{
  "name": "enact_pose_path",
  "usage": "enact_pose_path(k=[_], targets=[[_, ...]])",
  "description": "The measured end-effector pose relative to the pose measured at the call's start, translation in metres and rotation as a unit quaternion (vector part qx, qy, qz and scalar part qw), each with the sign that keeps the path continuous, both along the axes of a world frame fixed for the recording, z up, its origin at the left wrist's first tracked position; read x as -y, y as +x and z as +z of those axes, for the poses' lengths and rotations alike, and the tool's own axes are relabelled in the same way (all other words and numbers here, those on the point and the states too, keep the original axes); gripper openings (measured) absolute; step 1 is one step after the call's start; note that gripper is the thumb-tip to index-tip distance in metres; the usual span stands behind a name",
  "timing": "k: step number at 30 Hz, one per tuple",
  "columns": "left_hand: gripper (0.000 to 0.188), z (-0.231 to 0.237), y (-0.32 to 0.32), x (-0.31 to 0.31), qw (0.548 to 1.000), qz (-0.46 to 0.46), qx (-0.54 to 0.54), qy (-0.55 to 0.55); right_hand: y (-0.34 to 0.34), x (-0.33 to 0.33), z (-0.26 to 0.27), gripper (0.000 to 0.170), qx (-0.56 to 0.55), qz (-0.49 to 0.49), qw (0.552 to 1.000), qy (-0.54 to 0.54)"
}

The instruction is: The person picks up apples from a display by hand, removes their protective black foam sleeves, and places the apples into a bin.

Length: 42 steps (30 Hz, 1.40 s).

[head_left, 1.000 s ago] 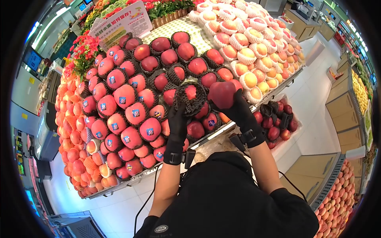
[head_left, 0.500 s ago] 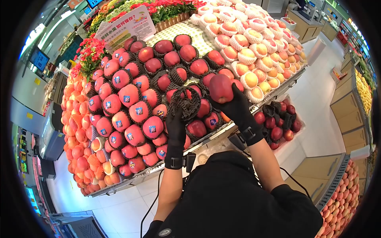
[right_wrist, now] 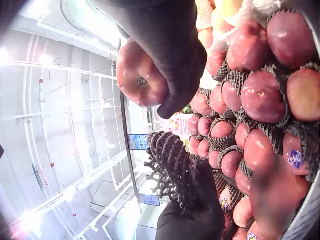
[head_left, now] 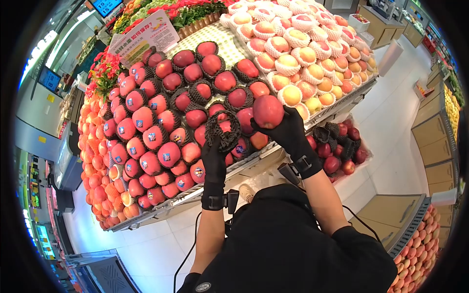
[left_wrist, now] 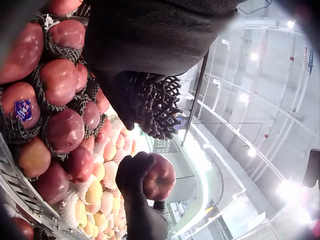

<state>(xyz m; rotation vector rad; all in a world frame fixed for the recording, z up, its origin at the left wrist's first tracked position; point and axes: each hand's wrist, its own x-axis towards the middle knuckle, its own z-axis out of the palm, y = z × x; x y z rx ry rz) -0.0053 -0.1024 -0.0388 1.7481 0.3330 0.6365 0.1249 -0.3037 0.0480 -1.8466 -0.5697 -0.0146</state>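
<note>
My gloved right hand (head_left: 292,136) grips a bare red apple (head_left: 268,112), its dimpled end facing me in the right wrist view. To its left, my gloved left hand (head_left: 213,163) pinches a black foam net sleeve (head_left: 231,140) with no fruit in it; red fruit shows through its opening in the head view. The apple and the net are held apart, above the front of the sloped display. Below and beyond them lie red apples (head_left: 238,97), many in black foam nets, some with blue stickers (head_left: 166,156).
White-netted fruit (head_left: 315,73) is piled at the right of the stand, orange-netted fruit (head_left: 100,185) at its left. A metal rail (head_left: 195,193) edges the front. A bag of dark red apples (head_left: 332,165) sits low at right. A printed sign (head_left: 146,39) stands at the back.
The net sleeve bunched together half a second ago and now stands rounder and more spread. Both hands keep their hold, and the head view has shifted slightly.
</note>
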Motion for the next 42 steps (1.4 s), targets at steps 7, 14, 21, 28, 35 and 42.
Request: enact_pose_path(k=[7, 14, 21, 28, 35, 42], targets=[[0.047, -0.005, 0.012, 0.040, 0.971, 0.036, -0.094, 0.218, 0.030, 0.056, -0.028, 0.058, -0.068, 0.088, 0.989, 0.100], [0.031, 0.002, 0.023, 0.086, 0.993, 0.016, -0.082, 0.086, 0.047, 0.096, -0.071, 0.058, 0.044, 0.006, 0.992, 0.116], [0.033, -0.003, 0.042, 0.117, 0.962, -0.018, -0.138, 0.237, 0.069, 0.155, -0.121, 0.058, 0.001, 0.010, 0.990, 0.143], [0.039, 0.002, 0.068, 0.156, 0.962, -0.079, -0.112, 0.235, 0.063, 0.227, -0.131, 0.052, -0.055, -0.067, 0.989, 0.123], [0.044, -0.025, 0.075, 0.152, 0.945, -0.104, -0.152, 0.269, 0.087, 0.308, -0.213, 0.048, -0.093, -0.128, 0.979, 0.132], [0.048, -0.032, 0.075, 0.151, 0.953, -0.120, -0.164, 0.225, 0.072, 0.348, -0.227, 0.054, -0.423, -0.185, 0.734, 0.498]])
